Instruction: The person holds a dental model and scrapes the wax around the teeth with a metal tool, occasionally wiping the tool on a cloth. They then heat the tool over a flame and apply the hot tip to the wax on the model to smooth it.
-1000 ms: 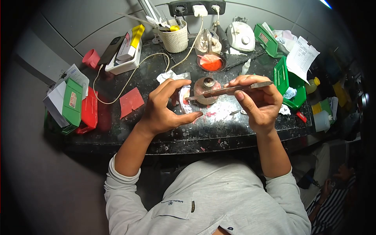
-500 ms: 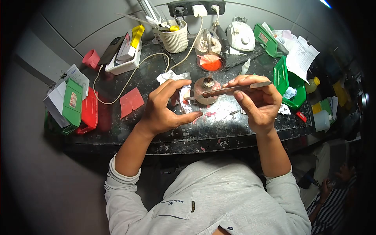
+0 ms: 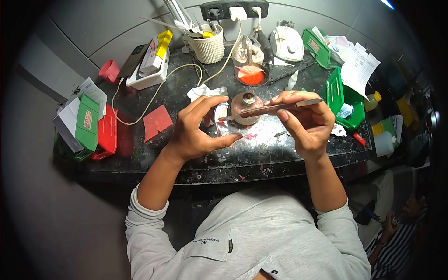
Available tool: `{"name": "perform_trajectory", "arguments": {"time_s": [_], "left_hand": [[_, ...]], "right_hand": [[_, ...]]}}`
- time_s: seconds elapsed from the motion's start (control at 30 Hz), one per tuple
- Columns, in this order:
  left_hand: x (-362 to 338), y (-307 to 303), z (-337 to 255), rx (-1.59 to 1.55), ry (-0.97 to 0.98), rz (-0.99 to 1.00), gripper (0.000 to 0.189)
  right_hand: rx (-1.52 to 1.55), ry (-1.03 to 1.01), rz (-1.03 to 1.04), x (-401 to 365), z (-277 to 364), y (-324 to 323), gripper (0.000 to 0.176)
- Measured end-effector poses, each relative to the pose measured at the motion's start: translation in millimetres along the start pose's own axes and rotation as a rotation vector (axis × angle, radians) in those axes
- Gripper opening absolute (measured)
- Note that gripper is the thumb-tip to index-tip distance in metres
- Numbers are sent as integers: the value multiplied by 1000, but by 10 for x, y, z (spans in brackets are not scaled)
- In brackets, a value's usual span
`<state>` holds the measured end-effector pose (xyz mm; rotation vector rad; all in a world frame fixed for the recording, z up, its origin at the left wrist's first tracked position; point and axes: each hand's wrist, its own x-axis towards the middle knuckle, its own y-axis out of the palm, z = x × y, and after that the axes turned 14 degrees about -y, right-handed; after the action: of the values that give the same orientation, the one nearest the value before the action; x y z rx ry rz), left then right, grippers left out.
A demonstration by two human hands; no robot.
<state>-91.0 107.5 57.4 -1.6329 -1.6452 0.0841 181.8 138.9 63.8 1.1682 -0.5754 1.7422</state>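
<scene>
Curled around a small white-and-pink dental cast [image 3: 220, 114], my left hand [image 3: 187, 125] keeps it upright between thumb and fingers, partly hiding it. My right hand [image 3: 308, 123] grips a wax knife [image 3: 263, 110] with a dark, stained handle. Its narrow metal end points left and meets the pink area of the cast. Just beyond the knife stands a squat spirit lamp [image 3: 246, 102] with a metal neck, its body spotted with pink wax. White crumpled tissue [image 3: 205, 91] lies behind my left fingers.
A pan of red wax [image 3: 252, 78] sits behind the lamp. To the left lie a pink wax sheet [image 3: 157, 122], a cable and green and red boxes [image 3: 86, 123]. Green bins [image 3: 345, 100] and a small bottle [image 3: 292, 80] stand right. Another person's hand [image 3: 389, 226] shows lower right.
The knife's tip has shifted very slightly against the cast, and less red shows at it. Both hands stay nearly in place with the same holds.
</scene>
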Motion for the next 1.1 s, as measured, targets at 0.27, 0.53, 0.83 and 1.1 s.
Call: {"name": "perform_trajectory", "arguments": {"time_s": [0.27,0.53,0.83,1.1], "left_hand": [[4,6,15,4,1,-3,77],[-15,-28,27,27,-38,34,77],[28,-11,31,68,90,-36,80],[43,-1,53,101,147,-65,79]], "right_hand": [[6,9,11,23,29,-10,26],[2,40,-109,15,67,-95,27],[-247,79,-245,40,82,-335,24],[-375,-18,-362,121,92,-298,24]]}}
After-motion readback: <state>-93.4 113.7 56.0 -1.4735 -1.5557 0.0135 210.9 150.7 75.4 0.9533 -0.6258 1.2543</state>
